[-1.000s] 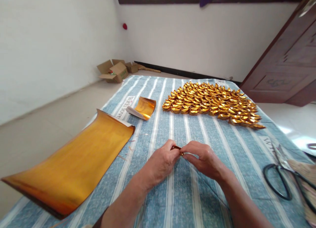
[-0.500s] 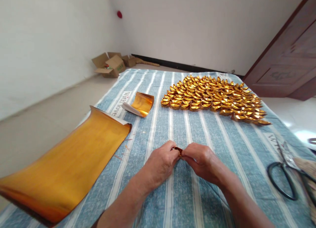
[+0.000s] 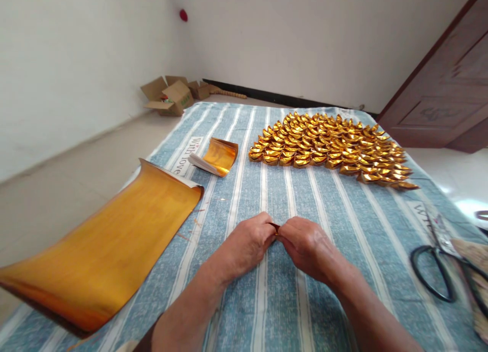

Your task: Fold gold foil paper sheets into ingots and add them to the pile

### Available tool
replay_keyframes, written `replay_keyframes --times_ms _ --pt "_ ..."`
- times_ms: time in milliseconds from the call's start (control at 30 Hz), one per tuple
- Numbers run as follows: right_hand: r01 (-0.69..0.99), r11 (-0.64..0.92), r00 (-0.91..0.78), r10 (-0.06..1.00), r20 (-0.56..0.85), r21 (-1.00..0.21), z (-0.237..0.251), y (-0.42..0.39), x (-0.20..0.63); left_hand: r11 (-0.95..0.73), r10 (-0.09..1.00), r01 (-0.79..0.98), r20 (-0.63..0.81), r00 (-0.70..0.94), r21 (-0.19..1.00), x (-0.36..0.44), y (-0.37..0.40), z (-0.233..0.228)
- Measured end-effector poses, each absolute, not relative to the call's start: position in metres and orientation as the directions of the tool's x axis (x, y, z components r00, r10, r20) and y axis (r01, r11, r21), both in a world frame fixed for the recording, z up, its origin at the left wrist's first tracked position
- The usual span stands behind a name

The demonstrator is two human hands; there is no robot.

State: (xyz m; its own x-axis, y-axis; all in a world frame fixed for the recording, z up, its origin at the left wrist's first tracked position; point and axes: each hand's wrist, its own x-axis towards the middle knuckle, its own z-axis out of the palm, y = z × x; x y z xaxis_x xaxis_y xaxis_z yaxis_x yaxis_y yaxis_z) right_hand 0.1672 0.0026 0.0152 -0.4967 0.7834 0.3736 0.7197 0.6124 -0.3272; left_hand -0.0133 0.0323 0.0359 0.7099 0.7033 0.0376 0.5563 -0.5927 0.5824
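Note:
A small folded piece of gold foil paper (image 3: 275, 228) is pinched between both hands above the striped cloth, mostly hidden by the fingers. My left hand (image 3: 249, 240) is closed on its left end. Gripping the right end is my right hand (image 3: 308, 242), its knuckles close to the left ones. Beyond the hands, to the right, many folded gold paper ingots (image 3: 328, 148) stand in packed rows. A small stack of gold paper sheets (image 3: 221, 156) lies curled ahead and to the left. The large gold sheets (image 3: 102, 245) lie in a curved pile at the left.
Black-handled scissors (image 3: 438, 260) lie at the right edge beside a brownish item (image 3: 473, 258). Under everything spreads a blue-and-white striped cloth (image 3: 244, 194). Thin gold scraps lie near the large sheets. Open cardboard boxes (image 3: 171, 96) stand on the floor behind, and a reddish door (image 3: 442, 97) is at right.
Both hands have drawn slightly closer, and less of the gold piece shows between them. The view has tilted a little, so the items on the cloth appear slightly higher.

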Motion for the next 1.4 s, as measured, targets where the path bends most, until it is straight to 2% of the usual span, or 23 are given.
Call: replay_keyframes --times_ms 167,767,1033,1200,1333,1400 --pt "0.727 0.609 -0.486 0.783 0.389 -0.317 0.015 0.003 0.166 -0.614 0.693 0.559 0.041 0.720 0.556 -0.013 0.035 0.036" --pt "0.728 0.578 -0.479 0.814 0.328 -0.368 0.015 0.003 0.166 -0.582 0.711 0.554 0.042 0.702 0.595 -0.011 0.036 0.038" --pt "0.718 0.582 -0.472 0.810 0.348 -0.382 0.014 0.003 0.166 -0.527 0.751 0.539 0.065 0.657 0.657 -0.011 0.037 0.040" --pt "0.714 0.580 -0.478 0.813 0.332 -0.392 0.013 0.003 0.167 -0.432 0.809 0.575 0.017 0.587 0.694 -0.014 0.034 0.045" --pt "0.712 0.595 -0.487 0.801 0.347 -0.374 0.013 0.003 0.168 -0.380 0.799 0.549 -0.034 0.600 0.745 -0.017 0.034 0.050" --pt "0.707 0.611 -0.494 0.787 0.371 -0.355 0.014 0.002 0.168 -0.384 0.806 0.542 -0.015 0.591 0.747 -0.018 0.035 0.049"
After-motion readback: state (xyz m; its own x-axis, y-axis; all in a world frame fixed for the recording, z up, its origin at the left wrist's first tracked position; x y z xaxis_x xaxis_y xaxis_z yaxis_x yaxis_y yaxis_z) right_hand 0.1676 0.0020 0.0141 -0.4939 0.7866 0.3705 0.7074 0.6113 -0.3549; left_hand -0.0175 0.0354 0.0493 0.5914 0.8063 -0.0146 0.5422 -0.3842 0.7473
